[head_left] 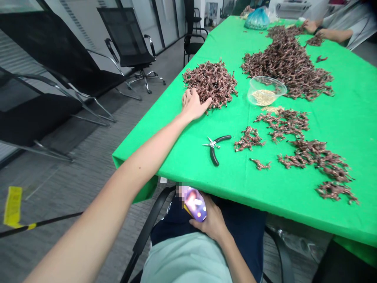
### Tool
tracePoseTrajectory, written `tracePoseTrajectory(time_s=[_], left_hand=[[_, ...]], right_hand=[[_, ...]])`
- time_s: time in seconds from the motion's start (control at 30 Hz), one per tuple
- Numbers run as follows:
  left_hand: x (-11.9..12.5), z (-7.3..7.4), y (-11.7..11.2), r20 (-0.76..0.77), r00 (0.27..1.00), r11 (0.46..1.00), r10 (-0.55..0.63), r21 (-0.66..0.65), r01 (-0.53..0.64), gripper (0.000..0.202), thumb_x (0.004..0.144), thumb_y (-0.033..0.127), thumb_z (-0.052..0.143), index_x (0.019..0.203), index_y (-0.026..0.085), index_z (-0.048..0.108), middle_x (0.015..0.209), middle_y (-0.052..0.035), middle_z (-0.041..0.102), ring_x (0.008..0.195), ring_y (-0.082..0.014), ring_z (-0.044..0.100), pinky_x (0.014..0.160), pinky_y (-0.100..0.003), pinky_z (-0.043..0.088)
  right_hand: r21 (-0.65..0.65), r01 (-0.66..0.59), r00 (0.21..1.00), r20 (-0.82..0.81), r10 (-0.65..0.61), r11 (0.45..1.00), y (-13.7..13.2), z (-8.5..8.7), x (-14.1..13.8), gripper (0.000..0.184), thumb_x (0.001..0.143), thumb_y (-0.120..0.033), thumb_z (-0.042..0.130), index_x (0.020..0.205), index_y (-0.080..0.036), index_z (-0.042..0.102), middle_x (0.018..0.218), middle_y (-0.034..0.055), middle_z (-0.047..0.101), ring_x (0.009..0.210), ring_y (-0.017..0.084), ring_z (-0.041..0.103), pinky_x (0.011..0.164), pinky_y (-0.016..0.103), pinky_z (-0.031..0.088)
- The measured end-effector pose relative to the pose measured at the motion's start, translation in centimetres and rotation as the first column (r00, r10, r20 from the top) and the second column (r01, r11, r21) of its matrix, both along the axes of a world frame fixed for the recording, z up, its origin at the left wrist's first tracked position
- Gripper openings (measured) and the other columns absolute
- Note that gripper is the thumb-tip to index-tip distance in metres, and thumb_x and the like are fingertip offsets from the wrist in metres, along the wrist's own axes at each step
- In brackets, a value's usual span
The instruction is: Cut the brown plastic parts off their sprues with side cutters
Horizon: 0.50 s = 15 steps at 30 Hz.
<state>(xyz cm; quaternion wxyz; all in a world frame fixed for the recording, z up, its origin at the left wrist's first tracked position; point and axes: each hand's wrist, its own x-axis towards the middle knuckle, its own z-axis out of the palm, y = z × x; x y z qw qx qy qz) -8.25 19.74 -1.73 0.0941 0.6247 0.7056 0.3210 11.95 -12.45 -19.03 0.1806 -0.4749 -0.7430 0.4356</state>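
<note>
Brown clusters (210,83) sit in a rounded heap near the edge of the green cloth (338,118), my left hand (194,105) lying open against the heap's near side, fingers spread and gripping nothing. A larger heap (287,67) sprawls farther up the table, while looser clumps (285,124) straggle down the right side in uneven patches, so much of the brown material still lies piled. A clear bowl (266,91) between the heaps holds pale grains (260,97), with a small scatter of similar pale bits (272,109) on the cloth just beyond it; what they are is too small to tell. Black-handled pliers (214,147) lie with jaws parted on the cloth, near my left hand but apart from it. My right hand (210,224) is closed around a phone (194,203) in my lap, below the table edge. At the far end, a co-worker's hands (312,26) work beside a blue bag (257,19), and black mesh chairs (129,39) line the table's left side.
</note>
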Motion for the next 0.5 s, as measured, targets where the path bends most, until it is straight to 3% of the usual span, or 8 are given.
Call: tracePoseTrajectory(time_s=[0.27,0.5], left_hand=[[0.3,0.5,-0.5,-0.005,1.000,1.000,0.013,-0.017,-0.013,0.078,0.082,0.064,0.060,0.139,0.013,0.039,0.147,-0.0235,0.038,0.143,-0.0378,0.029,0.118,-0.047,0.019],[0.4,0.7,-0.6,-0.034,0.999,0.999,0.015,-0.028,-0.016,0.077,0.084,0.060,0.059,0.139,0.010,0.040,0.147,-0.0253,0.038,0.142,-0.0380,0.031,0.118,-0.047,0.020]], right_hand=[[-0.042,0.070,0.963,-0.257,-0.078,0.997,-1.0,-0.1,-0.2,0.089,0.071,-0.033,0.082,0.147,-0.023,0.038,0.142,0.0114,0.046,0.131,0.033,0.045,0.111,0.046,0.038],[-0.096,0.087,0.954,-0.278,-0.111,0.992,-1.4,-0.4,0.1,0.084,0.075,-0.039,0.078,0.147,-0.021,0.038,0.137,0.0121,0.051,0.126,0.034,0.049,0.107,0.047,0.043]])
